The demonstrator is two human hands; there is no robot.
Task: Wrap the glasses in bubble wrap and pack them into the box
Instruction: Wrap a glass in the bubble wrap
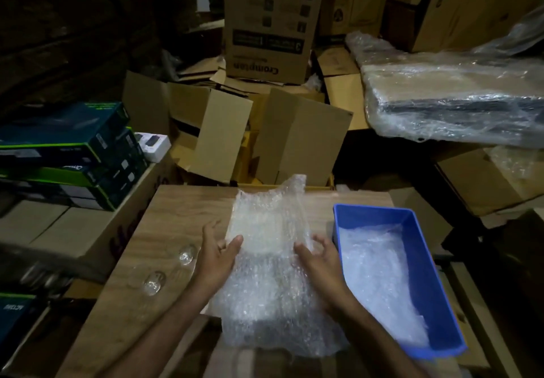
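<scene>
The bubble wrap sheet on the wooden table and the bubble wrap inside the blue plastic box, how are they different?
The clear bubble wrap sheet on the wooden table lies spread out, and the left hand and right hand touch its sides. The bubble wrap in the blue plastic box sits bunched along the bottom, and no hand touches it. The table sheet hangs over the near edge; the other stays within the box walls. Both are clear and bubbly.
</scene>
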